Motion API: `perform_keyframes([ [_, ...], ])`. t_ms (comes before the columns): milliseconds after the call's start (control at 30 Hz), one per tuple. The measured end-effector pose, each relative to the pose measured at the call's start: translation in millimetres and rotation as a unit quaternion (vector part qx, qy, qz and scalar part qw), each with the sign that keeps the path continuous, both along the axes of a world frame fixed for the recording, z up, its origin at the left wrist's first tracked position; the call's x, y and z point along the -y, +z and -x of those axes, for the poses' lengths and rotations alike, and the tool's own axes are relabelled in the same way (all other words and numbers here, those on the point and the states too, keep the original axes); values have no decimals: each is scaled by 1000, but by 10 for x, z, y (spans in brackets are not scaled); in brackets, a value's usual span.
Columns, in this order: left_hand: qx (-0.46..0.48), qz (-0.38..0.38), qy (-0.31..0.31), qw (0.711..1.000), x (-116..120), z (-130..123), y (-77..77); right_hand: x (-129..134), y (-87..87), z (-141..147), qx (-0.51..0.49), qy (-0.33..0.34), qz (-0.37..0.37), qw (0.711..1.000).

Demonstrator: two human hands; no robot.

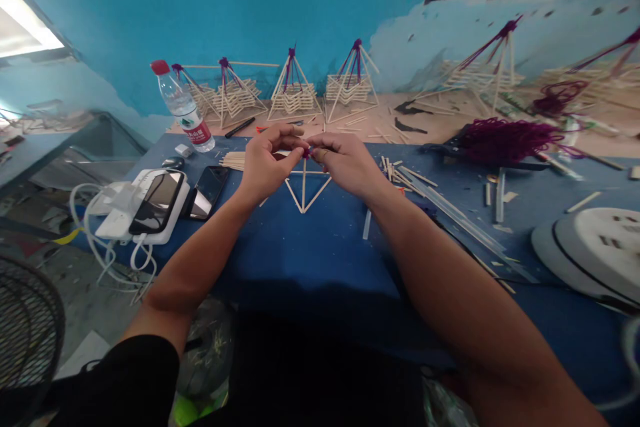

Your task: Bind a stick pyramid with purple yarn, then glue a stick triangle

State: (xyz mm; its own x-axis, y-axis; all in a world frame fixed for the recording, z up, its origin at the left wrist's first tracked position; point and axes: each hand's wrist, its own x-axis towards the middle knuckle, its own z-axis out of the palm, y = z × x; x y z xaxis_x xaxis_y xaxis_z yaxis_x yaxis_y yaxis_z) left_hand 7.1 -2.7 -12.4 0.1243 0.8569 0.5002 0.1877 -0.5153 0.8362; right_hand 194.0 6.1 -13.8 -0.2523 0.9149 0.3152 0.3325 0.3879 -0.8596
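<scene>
A small frame of pale wooden sticks (303,190) stands on the blue table (300,247) in the middle. At its top is a bit of purple yarn (307,153), pinched from both sides. My left hand (273,161) has thumb and fingers closed at the yarn's left. From the right, my right hand (345,163) pinches the same spot, its fingertips nearly touching those of the left. The fingers hide most of the frame's top. Finished-looking stick pyramids with purple yarn tops (295,83) stand in a row behind.
A water bottle (187,110), phones (207,192) and a white power strip (163,203) lie left. To the right are loose sticks (417,177), clear strips (455,213), a purple yarn heap (510,140) and a round white socket unit (595,247). A fan (27,327) stands lower left.
</scene>
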Motion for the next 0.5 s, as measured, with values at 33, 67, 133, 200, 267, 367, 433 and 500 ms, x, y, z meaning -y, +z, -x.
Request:
perform_keyframes([
  [33,-6,-7,-7,1000,18,-4,11,-15,-8,-6,6,15,-10,1000],
  [67,-15,-13,-13,1000,33,-6,22,-29,-16,-11,14,28,-18,999],
  [133,-33,-24,-20,999,50,-3,44,-45,-28,-18,25,34,-21,999],
  [200,-45,-33,-17,998,53,7,60,-45,-34,-17,23,16,-17,999],
  [267,-51,-44,-3,998,51,18,68,-31,-34,-10,20,0,-26,999],
  [367,-48,-57,26,997,47,27,65,-4,-23,-2,10,-12,-39,999],
  [433,-26,-47,33,998,38,27,58,6,-13,-3,-1,-25,-28,999],
  [500,10,-22,23,999,20,27,55,9,-8,-7,-4,-34,-16,999],
])
